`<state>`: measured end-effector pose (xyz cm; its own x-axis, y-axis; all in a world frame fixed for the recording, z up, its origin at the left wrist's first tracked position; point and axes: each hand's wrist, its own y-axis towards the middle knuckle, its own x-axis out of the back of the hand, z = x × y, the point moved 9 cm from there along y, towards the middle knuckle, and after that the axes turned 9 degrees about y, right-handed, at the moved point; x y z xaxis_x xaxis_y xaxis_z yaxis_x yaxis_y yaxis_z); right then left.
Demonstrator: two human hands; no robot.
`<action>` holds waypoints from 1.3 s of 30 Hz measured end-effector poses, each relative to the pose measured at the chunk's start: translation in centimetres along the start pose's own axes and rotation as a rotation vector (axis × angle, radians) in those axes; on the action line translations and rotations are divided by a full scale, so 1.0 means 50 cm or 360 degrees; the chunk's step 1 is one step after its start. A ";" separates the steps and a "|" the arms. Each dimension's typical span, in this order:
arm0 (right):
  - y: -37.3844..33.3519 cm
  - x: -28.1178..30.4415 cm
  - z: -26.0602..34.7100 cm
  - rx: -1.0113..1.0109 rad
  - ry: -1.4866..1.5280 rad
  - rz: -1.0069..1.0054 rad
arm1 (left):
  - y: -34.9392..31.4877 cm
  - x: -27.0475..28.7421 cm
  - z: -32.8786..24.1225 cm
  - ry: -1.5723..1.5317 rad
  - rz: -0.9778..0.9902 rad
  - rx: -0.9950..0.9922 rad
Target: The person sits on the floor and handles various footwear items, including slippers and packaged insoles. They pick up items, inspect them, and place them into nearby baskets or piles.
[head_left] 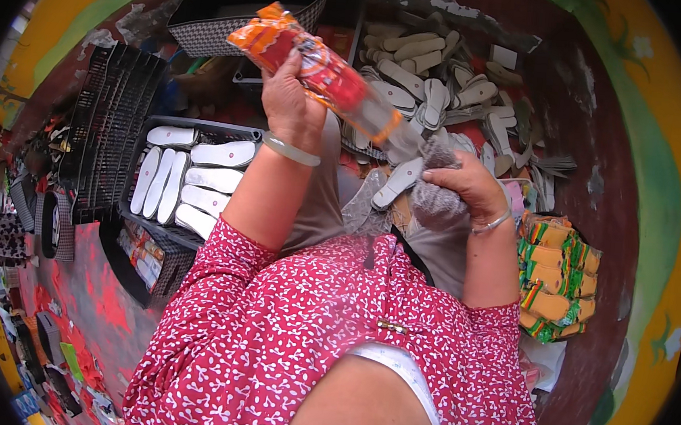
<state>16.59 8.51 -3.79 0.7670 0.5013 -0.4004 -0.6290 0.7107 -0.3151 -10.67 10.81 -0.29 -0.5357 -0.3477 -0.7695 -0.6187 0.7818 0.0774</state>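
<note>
My left hand (294, 99) is closed around the upper end of a long plastic bag (332, 74) with orange and red print, which slants down to the right. Its clear lower end reaches toward my right hand (472, 185), which is closed on a grey fuzzy piece (439, 193), perhaps a plush insole. Just left of that piece a white insole (398, 183) slants over my lap; whether my right hand holds it too I cannot tell. The bag's clear end touches or overlaps the fuzzy piece.
A black crate (135, 195) at my left holds several white insoles (169, 181). Loose insoles (435, 99) lie heaped ahead. A stack of yellow-and-green packets (558, 272) stands at my right. A checked bin (248, 22) is at the far left, beside an upright black crate (113, 128).
</note>
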 end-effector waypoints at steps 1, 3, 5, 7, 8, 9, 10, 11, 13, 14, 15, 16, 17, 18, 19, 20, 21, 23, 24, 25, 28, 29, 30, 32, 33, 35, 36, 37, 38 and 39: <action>-0.005 0.032 0.007 0.0062 0.0000 -0.0108 | 0.005 0.010 -0.025 0.0064 -0.0122 -0.0102; -0.018 0.074 0.039 0.0260 0.0127 -0.0293 | 0.012 0.036 -0.037 0.0081 -0.0280 -0.0155; -0.034 0.076 0.100 0.0624 0.0232 -0.0362 | 0.006 0.039 -0.033 0.0066 -0.0325 -0.0160; -0.050 0.024 0.165 0.0973 0.0120 -0.0487 | -0.012 0.019 -0.012 0.0024 -0.0300 -0.0101; -0.055 -0.007 0.185 0.1151 0.0062 -0.0549 | -0.009 0.025 0.005 0.0009 -0.0274 -0.0100; -0.054 -0.037 0.189 0.1304 -0.0167 -0.0581 | -0.024 0.004 0.015 0.0000 -0.0253 -0.0075; -0.056 -0.075 0.190 0.1543 -0.0565 -0.0692 | -0.041 -0.019 0.027 -0.0015 -0.0229 -0.0041; -0.050 -0.121 0.171 0.1775 -0.1302 -0.0769 | -0.049 -0.030 0.044 -0.0033 -0.0163 0.0019; 0.006 -0.208 0.102 0.1678 -0.2416 -0.0722 | -0.058 -0.034 0.089 -0.0012 -0.0118 0.0188; 0.023 -0.220 0.074 0.1783 -0.2584 -0.0744 | -0.070 -0.041 0.109 0.0003 -0.0051 0.0316; 0.034 -0.202 0.065 0.1788 -0.2484 -0.0822 | -0.089 -0.048 0.113 0.0028 -0.0084 0.0373; 0.038 -0.191 0.066 0.1792 -0.2376 -0.0890 | -0.104 -0.053 0.119 0.0026 -0.0063 0.0460; 0.041 -0.187 0.072 0.1774 -0.2360 -0.0878 | -0.116 -0.057 0.124 0.0024 -0.0042 0.0547; 0.039 -0.184 0.077 0.1750 -0.2341 -0.0856 | -0.125 -0.055 0.130 0.0026 -0.0033 0.0634; 0.040 -0.179 0.080 0.1726 -0.2323 -0.0833 | -0.122 -0.041 0.145 -0.0004 -0.0048 0.0688; 0.036 -0.178 0.080 0.1745 -0.2357 -0.0876 | -0.125 -0.034 0.154 -0.0023 -0.0065 0.0725; 0.033 -0.178 0.084 0.1778 -0.2393 -0.0913 | -0.125 -0.032 0.160 -0.0048 -0.0079 0.0751; 0.023 -0.183 0.096 0.1916 -0.2429 -0.0982 | -0.120 -0.027 0.168 -0.0158 -0.0039 0.0794; 0.032 -0.159 0.096 0.1688 -0.2433 -0.1041 | -0.112 -0.026 0.146 -0.0193 -0.0096 0.0681; 0.037 -0.131 0.091 0.1464 -0.2421 -0.1097 | -0.103 -0.033 0.112 -0.0217 -0.0151 0.0563; 0.056 0.036 0.103 0.0582 -0.2134 -0.1320 | -0.027 -0.004 -0.032 -0.0168 -0.0134 0.0166; 0.061 0.100 0.098 0.0487 -0.2025 -0.1341 | -0.002 0.004 -0.082 -0.0221 -0.0147 0.0075; 0.069 0.156 0.092 0.0401 -0.1923 -0.1359 | 0.017 0.028 -0.116 -0.0164 -0.0218 0.0012; 0.102 0.184 0.098 0.0254 -0.1912 -0.1213 | 0.046 0.065 -0.175 -0.0162 -0.0281 -0.0166; 0.108 0.192 0.090 0.0179 -0.1902 -0.1128 | 0.035 0.082 -0.189 -0.0161 -0.0308 -0.0187; 0.128 0.191 0.080 0.0201 -0.1788 -0.0948 | 0.005 0.108 -0.209 -0.0128 -0.0317 -0.0231; 0.143 0.186 0.078 0.0207 -0.1733 -0.0874 | 0.002 0.124 -0.213 -0.0132 -0.0334 -0.0231; 0.166 0.175 0.071 0.0166 -0.1679 -0.0746 | -0.005 0.136 -0.214 -0.0115 -0.0356 -0.0207; 0.180 0.157 0.070 0.0237 -0.1476 -0.0582 | -0.014 0.145 -0.215 -0.0097 -0.0380 -0.0184; 0.194 0.129 0.073 0.0297 -0.1278 -0.0410 | -0.021 0.156 -0.213 -0.0100 -0.0376 -0.0168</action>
<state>15.89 20.42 -6.30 0.7843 0.4602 0.4159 -0.4460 0.8844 -0.1375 -20.35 1.77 0.38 -0.3343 -0.4790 -0.8117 -0.7807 0.6232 -0.0462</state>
